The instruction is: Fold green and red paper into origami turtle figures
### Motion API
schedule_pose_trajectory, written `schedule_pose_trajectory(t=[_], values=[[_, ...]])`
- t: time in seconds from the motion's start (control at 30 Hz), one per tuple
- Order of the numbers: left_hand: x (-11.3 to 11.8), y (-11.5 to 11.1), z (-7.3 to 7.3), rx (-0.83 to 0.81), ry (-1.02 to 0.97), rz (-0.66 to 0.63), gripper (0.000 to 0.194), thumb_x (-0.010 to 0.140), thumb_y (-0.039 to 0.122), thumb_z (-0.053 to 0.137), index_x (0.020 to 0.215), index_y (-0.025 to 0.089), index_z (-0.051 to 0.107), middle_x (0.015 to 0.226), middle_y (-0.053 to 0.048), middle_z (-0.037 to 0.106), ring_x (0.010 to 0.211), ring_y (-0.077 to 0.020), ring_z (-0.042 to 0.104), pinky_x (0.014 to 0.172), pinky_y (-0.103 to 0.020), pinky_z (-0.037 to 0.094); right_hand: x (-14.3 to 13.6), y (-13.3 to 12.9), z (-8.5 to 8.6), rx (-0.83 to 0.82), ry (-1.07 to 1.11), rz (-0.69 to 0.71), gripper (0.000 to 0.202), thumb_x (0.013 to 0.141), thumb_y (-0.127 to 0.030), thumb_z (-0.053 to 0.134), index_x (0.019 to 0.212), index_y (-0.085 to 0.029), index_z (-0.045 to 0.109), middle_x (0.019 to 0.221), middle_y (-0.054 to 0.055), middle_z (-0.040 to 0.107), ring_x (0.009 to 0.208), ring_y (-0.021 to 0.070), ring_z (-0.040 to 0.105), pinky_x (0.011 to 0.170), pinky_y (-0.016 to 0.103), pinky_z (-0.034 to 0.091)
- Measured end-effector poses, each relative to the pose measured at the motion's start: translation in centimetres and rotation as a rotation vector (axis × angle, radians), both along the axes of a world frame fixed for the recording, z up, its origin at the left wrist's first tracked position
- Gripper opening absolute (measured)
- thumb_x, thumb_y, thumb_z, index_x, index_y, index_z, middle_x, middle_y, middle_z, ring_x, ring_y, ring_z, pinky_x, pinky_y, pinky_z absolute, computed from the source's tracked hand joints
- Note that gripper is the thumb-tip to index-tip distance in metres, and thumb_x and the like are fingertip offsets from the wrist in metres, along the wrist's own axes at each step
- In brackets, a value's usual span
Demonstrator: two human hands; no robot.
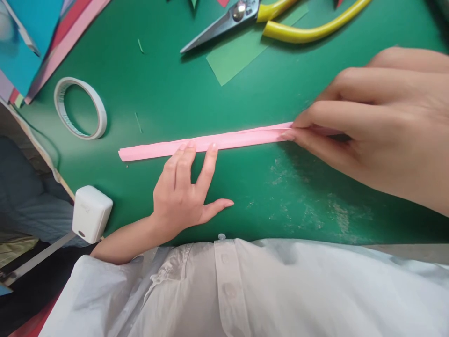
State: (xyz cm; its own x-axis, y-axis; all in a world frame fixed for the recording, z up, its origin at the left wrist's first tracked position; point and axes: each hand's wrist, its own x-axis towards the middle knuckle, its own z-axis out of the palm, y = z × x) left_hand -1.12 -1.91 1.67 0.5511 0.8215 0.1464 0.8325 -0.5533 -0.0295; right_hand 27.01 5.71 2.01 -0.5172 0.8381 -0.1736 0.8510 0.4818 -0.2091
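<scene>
A long, narrow strip of folded pink paper (242,138) lies across the green tabletop (164,98), slanting up slightly to the right. My left hand (185,187) rests flat with fingers spread, their tips pressing on the strip's lower edge left of its middle. At the strip's right part, my right hand (379,112) pinches it between thumb and forefinger. A fold line shows along the paper near that pinch. The strip's right end is partly hidden behind my right hand.
Yellow-handled scissors (242,14) lie partly over a light green paper piece (231,61) at the top. A roll of white tape (100,110) sits at left. Coloured paper sheets (33,42) fill the upper left corner. A white plastic block (91,213) stands by the table's left edge.
</scene>
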Motion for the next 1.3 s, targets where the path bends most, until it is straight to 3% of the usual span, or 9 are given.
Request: schedule_pose_trajectory(t=[0.23, 0.5, 0.77, 0.97, 1.1, 1.3], values=[[-0.1, 0.0, 0.1, -0.044, -0.022, -0.022, 0.097, 0.090, 0.083, 0.036, 0.152, 0.009, 0.046, 0.136, -0.025, 0.059, 0.124, -0.0404, 0.058, 0.104, -0.048, 0.044, 1.5, 1.1, -1.3, 0.040, 0.221, -0.050, 0.075, 0.098, -0.072, 0.019, 0.072, -0.021, 0.067, 0.084, 0.005, 0.054, 0.070, 0.0129, 0.034, 0.071, 0.045, 0.029], [0.1, 1.0, 0.1, -0.112, -0.122, -0.123, 0.089, 0.097, 0.071, 0.038, 0.148, -0.001, 0.044, 0.132, -0.027, 0.058, 0.127, -0.0373, 0.055, 0.110, -0.048, 0.041, 2.4, 1.4, -1.2, 0.026, 0.221, -0.062, 0.081, 0.097, -0.073, 0.016, 0.078, -0.022, 0.075, 0.084, 0.003, 0.059, 0.088, 0.0181, 0.052, 0.077, 0.046, 0.035], [2.0, 3.0, 0.5, -0.148, -0.077, -0.343, 0.066, 0.102, 0.049, 0.047, 0.142, -0.003, 0.049, 0.138, -0.024, 0.059, 0.127, -0.0326, 0.053, 0.114, -0.042, 0.040, 2.3, 1.4, -1.0, 0.054, 0.197, 0.019, 0.082, 0.101, -0.070, 0.010, 0.087, -0.021, 0.075, 0.089, 0.004, 0.060, 0.097, 0.0188, 0.053, 0.080, 0.045, 0.038], [3.8, 5.8, 0.5, -0.063, -0.033, -0.483, 0.049, 0.104, 0.043, 0.046, 0.136, 0.008, 0.057, 0.126, -0.013, 0.070, 0.103, -0.0237, 0.061, 0.090, -0.035, 0.046, 2.7, 1.5, -1.4, 0.078, 0.247, 0.039, 0.072, 0.104, -0.065, 0.014, 0.089, -0.022, 0.070, 0.088, 0.001, 0.055, 0.093, 0.0160, 0.048, 0.081, 0.042, 0.039], [4.5, 6.9, 0.4, 0.019, -0.073, -0.562, 0.049, 0.100, 0.040, 0.055, 0.128, 0.001, 0.061, 0.106, -0.014, 0.072, 0.086, -0.0227, 0.061, 0.072, -0.036, 0.044, 3.9, 1.7, -0.9, -0.002, 0.332, 0.094, 0.069, 0.103, -0.066, 0.020, 0.086, -0.021, 0.069, 0.092, 0.002, 0.056, 0.092, 0.0160, 0.048, 0.083, 0.042, 0.038], [5.3, 7.2, 0.1, -0.146, -0.070, -0.429, 0.031, 0.103, 0.034, 0.044, 0.118, 0.017, 0.065, 0.097, -0.009, 0.069, 0.081, -0.0210, 0.064, 0.071, -0.036, 0.048, 5.1, 1.8, -0.7, -0.014, 0.378, 0.087, 0.061, 0.104, -0.057, 0.026, 0.085, -0.020, 0.071, 0.092, 0.003, 0.057, 0.098, 0.0193, 0.049, 0.087, 0.045, 0.038]])
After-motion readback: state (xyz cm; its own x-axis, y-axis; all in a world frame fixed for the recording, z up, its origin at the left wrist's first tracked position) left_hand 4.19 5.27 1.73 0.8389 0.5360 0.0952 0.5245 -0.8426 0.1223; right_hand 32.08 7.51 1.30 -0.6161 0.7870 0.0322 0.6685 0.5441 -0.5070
